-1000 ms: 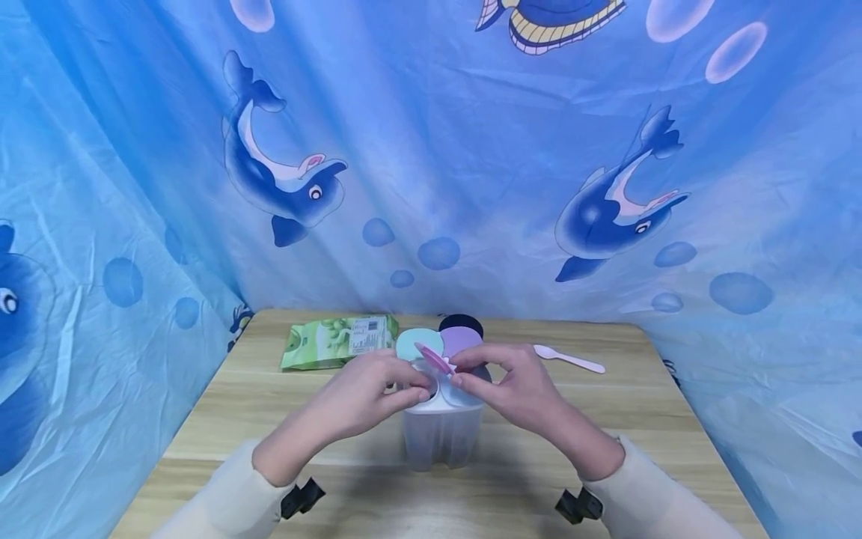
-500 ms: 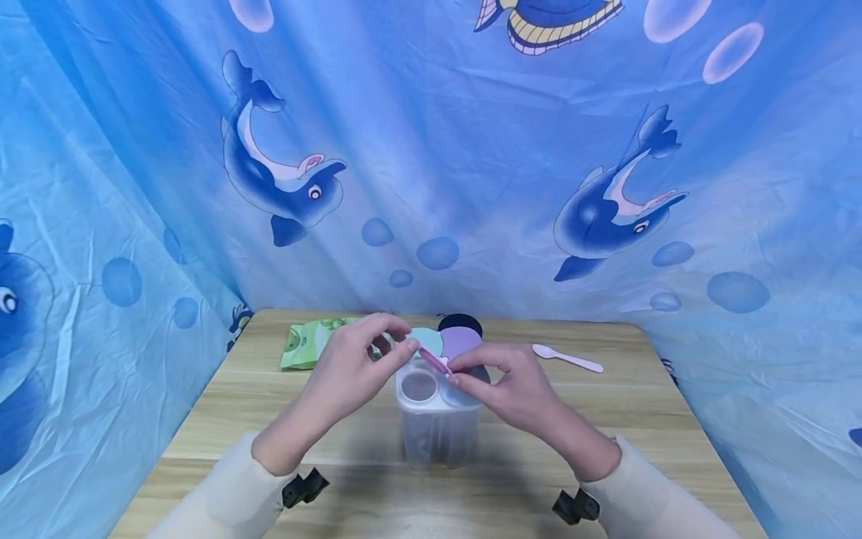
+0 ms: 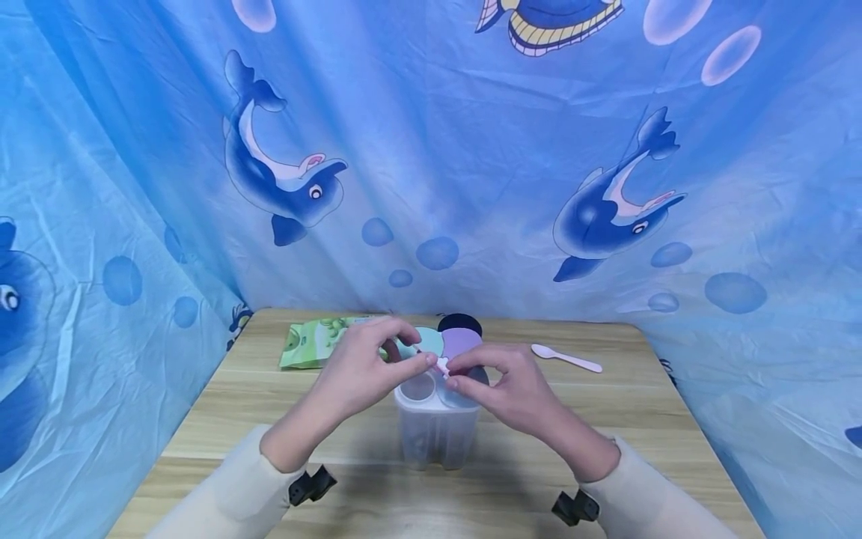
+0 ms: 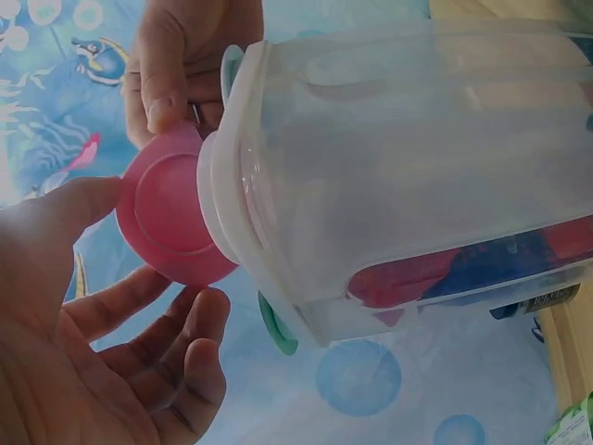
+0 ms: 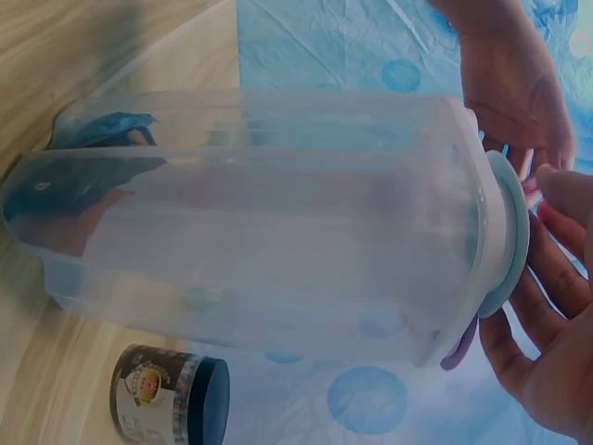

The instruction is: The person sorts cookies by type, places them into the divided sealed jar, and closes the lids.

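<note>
A translucent storage container [image 3: 439, 434] stands upright on the table, with several coloured flip lids on its white top. Its pink lid [image 4: 171, 209] is raised, leaving a round opening [image 3: 417, 387] uncovered at the front left. My left hand [image 3: 367, 363] holds the pink lid by its edge, thumb on one side and fingertips on the other. At the hinge end, the thumb and fingers of my right hand [image 3: 512, 382] pinch the same lid. The blue-grey lid [image 5: 511, 236] lies closed beneath the right hand. Behind are the mint lid [image 3: 429, 340] and purple lid [image 3: 461, 341].
A green packet [image 3: 306, 344] lies at the back left, partly behind the left hand. Back right is a white plastic spoon [image 3: 569, 358]. A jar with a black lid [image 5: 167, 394] stands behind the container. Red and blue wrapped things [image 4: 482, 264] show inside the container's bottom.
My left hand has come up out of the round opening and moved back and right onto the pink lid. The right hand has stayed at the hinge.
</note>
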Motion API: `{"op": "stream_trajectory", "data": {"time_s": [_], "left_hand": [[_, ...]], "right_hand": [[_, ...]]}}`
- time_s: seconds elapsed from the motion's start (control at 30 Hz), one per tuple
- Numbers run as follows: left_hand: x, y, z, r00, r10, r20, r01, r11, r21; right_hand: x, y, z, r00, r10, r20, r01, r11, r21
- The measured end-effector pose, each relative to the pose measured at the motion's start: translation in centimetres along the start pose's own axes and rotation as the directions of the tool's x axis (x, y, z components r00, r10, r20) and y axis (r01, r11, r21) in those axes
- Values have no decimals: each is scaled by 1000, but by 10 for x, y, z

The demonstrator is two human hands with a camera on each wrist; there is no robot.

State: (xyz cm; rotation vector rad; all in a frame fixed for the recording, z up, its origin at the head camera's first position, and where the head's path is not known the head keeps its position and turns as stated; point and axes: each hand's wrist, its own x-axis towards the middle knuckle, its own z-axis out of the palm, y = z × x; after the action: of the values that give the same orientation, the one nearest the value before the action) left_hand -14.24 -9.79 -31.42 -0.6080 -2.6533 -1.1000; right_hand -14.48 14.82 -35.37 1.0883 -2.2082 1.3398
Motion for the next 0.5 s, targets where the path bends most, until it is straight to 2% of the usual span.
{"op": "stream_trajectory", "data": {"time_s": [0.17, 0.4, 0.5], "left_hand": [[-3, -6, -1, 999, 23, 26, -22, 999, -43], [-13, -26, 0, 991, 102, 80, -90, 986, -144], [-18, -34, 1, 985, 144, 93, -128, 979, -161]], "right_hand": [[-5, 5, -8, 1000, 30, 5, -30, 1000, 0], [-17, 16, -18, 987, 149, 53, -146, 988, -60], [-23, 19, -19, 984, 166, 59, -162, 985, -67]]}}
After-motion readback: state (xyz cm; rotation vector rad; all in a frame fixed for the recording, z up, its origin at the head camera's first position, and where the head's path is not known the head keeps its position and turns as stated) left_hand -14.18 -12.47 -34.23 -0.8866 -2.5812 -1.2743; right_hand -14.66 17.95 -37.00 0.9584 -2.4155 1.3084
